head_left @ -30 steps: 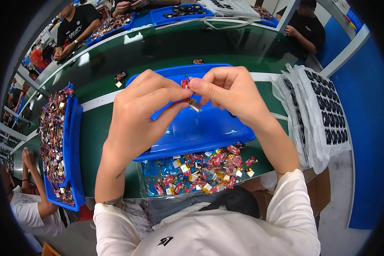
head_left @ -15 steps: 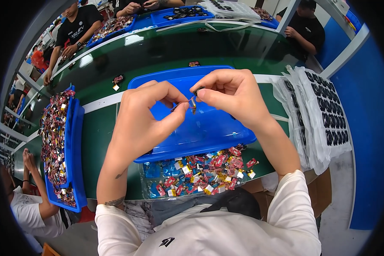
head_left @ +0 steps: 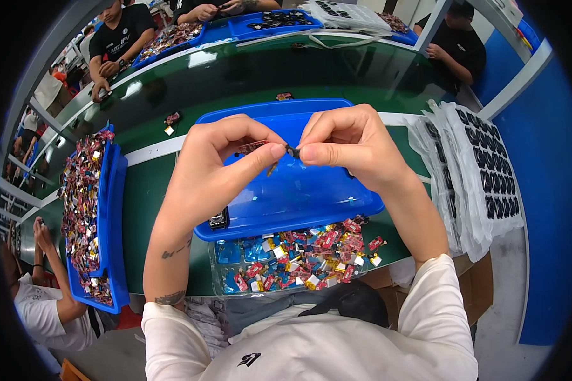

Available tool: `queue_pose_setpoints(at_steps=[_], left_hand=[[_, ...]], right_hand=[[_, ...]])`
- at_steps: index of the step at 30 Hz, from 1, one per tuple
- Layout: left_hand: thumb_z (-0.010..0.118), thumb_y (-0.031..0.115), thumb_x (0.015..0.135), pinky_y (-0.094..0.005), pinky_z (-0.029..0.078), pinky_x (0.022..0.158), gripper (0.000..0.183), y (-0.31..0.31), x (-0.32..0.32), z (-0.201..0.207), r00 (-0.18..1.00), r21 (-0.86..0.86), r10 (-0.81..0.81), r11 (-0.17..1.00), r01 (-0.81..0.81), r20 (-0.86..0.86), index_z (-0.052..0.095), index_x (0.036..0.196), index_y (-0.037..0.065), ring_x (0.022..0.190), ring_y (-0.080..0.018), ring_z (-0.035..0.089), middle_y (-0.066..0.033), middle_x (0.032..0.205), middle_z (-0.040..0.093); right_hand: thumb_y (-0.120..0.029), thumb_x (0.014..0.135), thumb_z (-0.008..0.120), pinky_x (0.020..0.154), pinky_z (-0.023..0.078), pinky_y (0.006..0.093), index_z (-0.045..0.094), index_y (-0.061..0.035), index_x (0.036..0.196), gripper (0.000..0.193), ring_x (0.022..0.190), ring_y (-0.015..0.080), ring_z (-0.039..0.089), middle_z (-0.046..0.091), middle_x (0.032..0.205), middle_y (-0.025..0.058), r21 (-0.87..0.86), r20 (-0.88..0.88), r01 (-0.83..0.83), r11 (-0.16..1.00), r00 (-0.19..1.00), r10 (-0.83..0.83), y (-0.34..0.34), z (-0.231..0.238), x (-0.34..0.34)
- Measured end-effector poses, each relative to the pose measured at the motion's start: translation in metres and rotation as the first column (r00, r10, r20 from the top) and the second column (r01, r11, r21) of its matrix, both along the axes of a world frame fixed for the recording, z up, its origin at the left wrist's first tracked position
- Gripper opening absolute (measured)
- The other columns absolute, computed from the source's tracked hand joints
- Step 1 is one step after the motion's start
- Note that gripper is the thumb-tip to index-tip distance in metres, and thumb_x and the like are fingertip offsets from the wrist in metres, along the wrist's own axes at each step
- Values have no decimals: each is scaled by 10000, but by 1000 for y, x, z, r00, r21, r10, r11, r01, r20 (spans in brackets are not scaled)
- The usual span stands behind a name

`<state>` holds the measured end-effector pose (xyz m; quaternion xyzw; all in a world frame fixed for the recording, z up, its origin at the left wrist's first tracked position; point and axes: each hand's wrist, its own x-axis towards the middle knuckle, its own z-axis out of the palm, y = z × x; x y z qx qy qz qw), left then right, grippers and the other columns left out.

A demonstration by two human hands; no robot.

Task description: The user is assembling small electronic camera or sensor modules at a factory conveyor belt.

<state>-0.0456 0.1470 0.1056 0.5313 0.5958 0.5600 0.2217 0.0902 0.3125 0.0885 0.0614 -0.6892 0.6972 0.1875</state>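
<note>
We find the red circuit board (head_left: 252, 147) largely covered by the left hand (head_left: 225, 155); only a narrow strip shows between the curled fingers and the thumb. The black part (head_left: 292, 152) sits at the fingertips of both hands, over the blue tray (head_left: 305, 197); its outline is too small and too covered for us to resolve. The left thumb and forefinger are pinched together, retaining the board. The right hand (head_left: 356, 149) grips the black part between thumb and forefinger; its other fingers are curled and partly concealed. We cannot tell whether board and part are joined. A yellowish piece (head_left: 272, 169) hangs below the left fingertips, partly hidden.

The blue tray is smooth, glossy plastic with rounded corners and a raised rim. At its near left corner we note a dark, blocky item (head_left: 219, 220). Nearest the body, a clear plastic tray (head_left: 227, 253) bears a loose heap of parts (head_left: 311, 257), red, white and yellow. At right, stacked white sheets (head_left: 467, 190) carry rows of rounded black pieces (head_left: 489, 159).
</note>
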Motion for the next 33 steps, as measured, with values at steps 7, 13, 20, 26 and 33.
queue_pose_setpoints(at_steps=[7,13,20,26,33], left_hand=[[644,51,858,-232,441,667,99,-4,-6,6,998,-71,-70,995,70,-4,628,837,-44,755,-98,557,-49,807,583],[636,77,871,-216,414,633,123,-18,-19,18,996,-23,-19,1000,17,-85,614,839,-40,718,-78,520,-31,800,566],[634,86,876,-203,421,633,127,-26,-23,24,1000,7,3,1000,-3,-10,613,869,-40,719,-58,519,-24,784,584],[626,73,879,-210,432,647,117,-24,-21,22,1000,90,15,996,-14,-6,609,870,-42,727,-57,521,-28,816,585],[624,80,880,-187,437,627,110,-26,-24,21,999,119,26,993,-21,-43,611,852,-25,730,-52,528,-65,909,609]], right_hand=[[-115,793,742,678,487,211,694,-6,808,121,737,74,607,668,769,42,-26,86,-33,999,996,35,-3,-3,-4],[-122,763,752,557,449,220,677,-11,760,134,584,44,551,646,683,24,278,288,11,960,953,-95,-11,-18,-18],[-149,806,610,706,460,443,626,-12,836,142,807,314,585,627,834,116,965,85,-41,259,984,-157,-34,-35,-40],[-302,749,678,675,511,416,662,-58,725,246,763,283,648,650,784,110,836,-31,129,533,982,-188,-46,-106,-125],[-230,706,720,632,523,338,645,-37,801,228,691,207,658,667,753,90,680,19,94,727,989,-146,-34,-91,-120]])
